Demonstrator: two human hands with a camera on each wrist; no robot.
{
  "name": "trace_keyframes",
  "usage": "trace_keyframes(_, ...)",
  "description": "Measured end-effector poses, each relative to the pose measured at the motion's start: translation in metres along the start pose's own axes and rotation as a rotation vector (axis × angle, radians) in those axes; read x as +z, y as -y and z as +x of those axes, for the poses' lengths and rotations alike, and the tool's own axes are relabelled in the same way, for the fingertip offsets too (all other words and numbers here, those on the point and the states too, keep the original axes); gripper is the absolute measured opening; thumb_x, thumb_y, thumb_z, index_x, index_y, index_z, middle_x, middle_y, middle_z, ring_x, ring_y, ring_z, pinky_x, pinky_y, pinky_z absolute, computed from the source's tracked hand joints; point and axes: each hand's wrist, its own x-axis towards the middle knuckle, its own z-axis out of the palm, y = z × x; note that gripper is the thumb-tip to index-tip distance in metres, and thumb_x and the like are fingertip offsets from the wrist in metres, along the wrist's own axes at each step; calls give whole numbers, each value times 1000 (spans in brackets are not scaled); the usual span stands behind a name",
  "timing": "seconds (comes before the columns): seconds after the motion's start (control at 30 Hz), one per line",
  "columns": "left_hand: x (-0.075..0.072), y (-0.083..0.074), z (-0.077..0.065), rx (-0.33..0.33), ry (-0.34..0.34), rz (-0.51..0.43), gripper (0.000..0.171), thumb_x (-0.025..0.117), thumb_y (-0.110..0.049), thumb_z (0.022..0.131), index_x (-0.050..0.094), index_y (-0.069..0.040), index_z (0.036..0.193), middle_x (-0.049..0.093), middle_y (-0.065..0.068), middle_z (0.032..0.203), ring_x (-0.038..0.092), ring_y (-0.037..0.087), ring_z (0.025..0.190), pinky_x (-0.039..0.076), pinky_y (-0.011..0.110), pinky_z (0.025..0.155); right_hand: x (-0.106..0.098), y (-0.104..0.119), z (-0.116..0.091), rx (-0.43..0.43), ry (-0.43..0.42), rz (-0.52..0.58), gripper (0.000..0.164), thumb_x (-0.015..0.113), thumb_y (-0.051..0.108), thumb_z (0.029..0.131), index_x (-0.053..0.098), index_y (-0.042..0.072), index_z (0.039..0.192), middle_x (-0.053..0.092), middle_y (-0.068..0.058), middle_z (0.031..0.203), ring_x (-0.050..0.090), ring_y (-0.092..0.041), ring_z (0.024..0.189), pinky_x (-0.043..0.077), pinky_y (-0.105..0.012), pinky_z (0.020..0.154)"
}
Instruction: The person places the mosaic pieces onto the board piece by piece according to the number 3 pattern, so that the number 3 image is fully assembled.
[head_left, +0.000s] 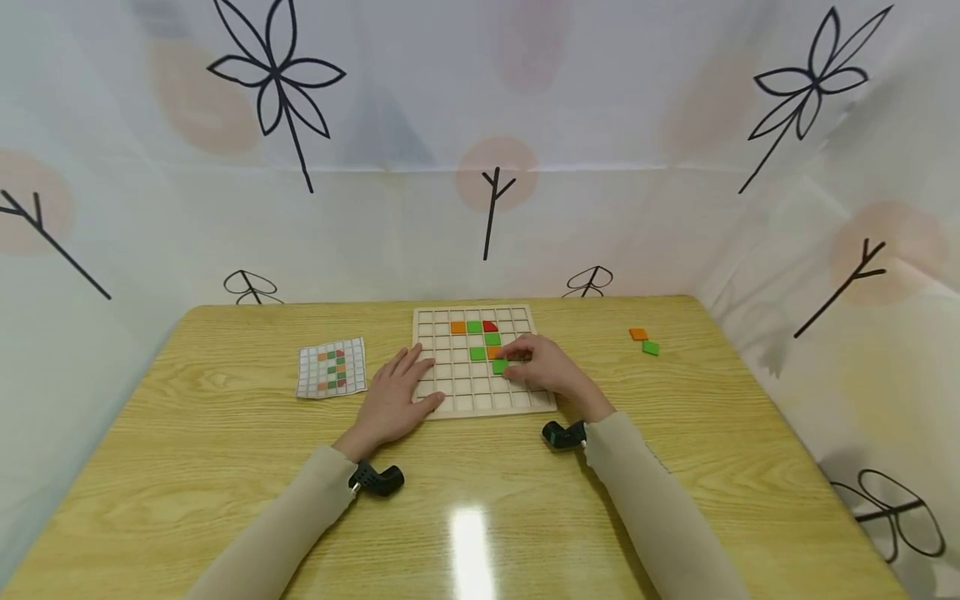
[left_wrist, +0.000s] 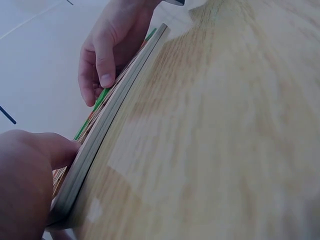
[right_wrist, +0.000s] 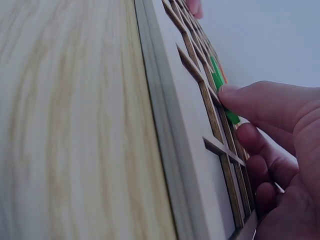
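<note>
My head view looks forward and down; my wrist views, low and close, share the grid board (head_left: 461, 385).

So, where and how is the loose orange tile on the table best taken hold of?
I would pinch the orange tile by its left and right edges, from above, probably with the right hand, the nearer one. It looks thin and lies flat, so its top offers little grip; a loose green tile sits close by its near edge, leaving the sides freer.
</note>
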Motion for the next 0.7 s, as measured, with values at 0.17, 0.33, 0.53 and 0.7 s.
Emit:
trace_keyframes(0.17,1,1,1,5,-7,7,64,57,-48,98,47,-12,150,24,11,163,18,34,149,19,59,115,1,-1,2,-6,-13,-13,22,76,13,87,76,13,110,63,-2,108,52,-21,92,46,-37,81)
trace_keyframes(0.33,1,1,1,8,-9,19,63,57,-48,98,47,-13,149,24,11,163,18,34,149,19,58,115,1,0,3,-3,-10,-1,22,77,14,87,76,12,110,62,-3,106,51,-22,90,44,-36,80)
trace_keyframes(0.53,1,2,1,6,-6,18,63,57,-48,98,47,-13,150,24,10,163,18,34,149,20,59,115,1,2,3,4,-1,5,23,78,15,88,77,11,111,61,-4,104,49,-22,87,42,-36,77)
trace_keyframes(0.7,1,2,1,3,-5,12,64,57,-48,98,47,-13,150,23,10,163,17,34,149,19,59,115,1,3,2,-10,-1,8,23,78,15,88,77,10,110,62,-5,104,49,-22,87,42,-36,76)
